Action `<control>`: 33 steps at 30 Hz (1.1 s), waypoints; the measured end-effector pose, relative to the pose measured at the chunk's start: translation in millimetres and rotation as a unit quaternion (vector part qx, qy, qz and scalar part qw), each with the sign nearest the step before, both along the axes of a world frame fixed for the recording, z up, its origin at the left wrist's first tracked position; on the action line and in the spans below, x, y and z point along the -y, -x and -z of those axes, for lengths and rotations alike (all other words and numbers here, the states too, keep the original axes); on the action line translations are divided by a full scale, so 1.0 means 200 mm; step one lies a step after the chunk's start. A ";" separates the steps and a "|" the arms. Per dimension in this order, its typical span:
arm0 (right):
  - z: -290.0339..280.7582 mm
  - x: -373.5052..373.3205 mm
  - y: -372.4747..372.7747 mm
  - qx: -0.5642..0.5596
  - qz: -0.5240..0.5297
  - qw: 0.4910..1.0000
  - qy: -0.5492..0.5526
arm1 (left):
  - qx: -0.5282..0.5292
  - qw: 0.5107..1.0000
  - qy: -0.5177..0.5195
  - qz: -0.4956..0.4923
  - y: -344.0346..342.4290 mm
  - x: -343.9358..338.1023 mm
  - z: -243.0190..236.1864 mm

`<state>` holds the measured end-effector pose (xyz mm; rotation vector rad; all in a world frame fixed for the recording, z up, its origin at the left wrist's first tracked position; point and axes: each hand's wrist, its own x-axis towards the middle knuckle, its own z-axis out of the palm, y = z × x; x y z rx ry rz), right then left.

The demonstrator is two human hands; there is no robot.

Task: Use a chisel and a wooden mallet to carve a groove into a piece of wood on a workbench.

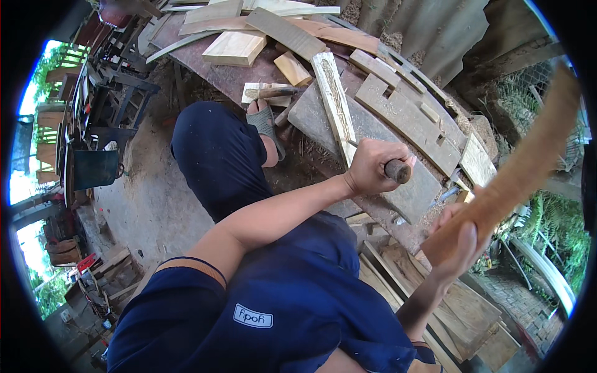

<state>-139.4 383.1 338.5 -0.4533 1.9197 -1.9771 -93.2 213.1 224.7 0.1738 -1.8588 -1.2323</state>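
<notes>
My left hand (377,163) is wrapped round the brown wooden handle (397,171) of a chisel, whose butt end sticks out of the fist. A short bit of the dark blade shows beside the fist, over a pale narrow board (332,93). Rough cut marks run along that board's face; whether the edge touches it cannot be made out. Farther right, my right hand (461,245) grips the lower end of a long, curved brown piece of wood (516,161). It is raised and tilted, and its far end is blurred.
A workbench (392,193) bears notched boards (404,121), a thick pale block (235,48) and a wooden-handled tool (273,92). Shavings lie around. My slippered foot (266,127) is beside the bench. More planks (460,311) lie at lower right; a dark bucket (94,169) stands at left.
</notes>
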 end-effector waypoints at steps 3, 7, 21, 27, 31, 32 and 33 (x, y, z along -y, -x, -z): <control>0.04 -0.01 -0.06 -0.069 -0.088 0.993 0.031 | 0.012 1.000 -0.013 -0.007 0.00 -0.01 0.03; 0.05 -0.03 -0.10 -0.175 -0.187 0.920 -0.295 | -0.018 1.000 0.025 -0.004 -0.02 -0.01 0.06; 0.17 -0.05 -0.12 -0.085 -0.136 0.970 -0.182 | 0.013 0.997 -0.078 -0.023 0.04 0.02 0.07; 0.22 -0.09 -0.11 -0.005 -0.080 0.988 -0.130 | -0.082 0.953 -0.232 -0.175 0.17 0.33 0.03; 0.24 -0.11 -0.10 -0.009 -0.058 0.990 -0.126 | -0.060 0.950 -0.243 -0.185 0.23 0.37 0.03; 0.25 -0.11 -0.10 -0.003 -0.055 0.990 -0.128 | -0.067 0.953 -0.231 -0.186 0.23 0.37 0.04; 0.26 -0.12 -0.10 -0.001 -0.049 0.991 -0.129 | -0.065 0.954 -0.232 -0.180 0.23 0.37 0.05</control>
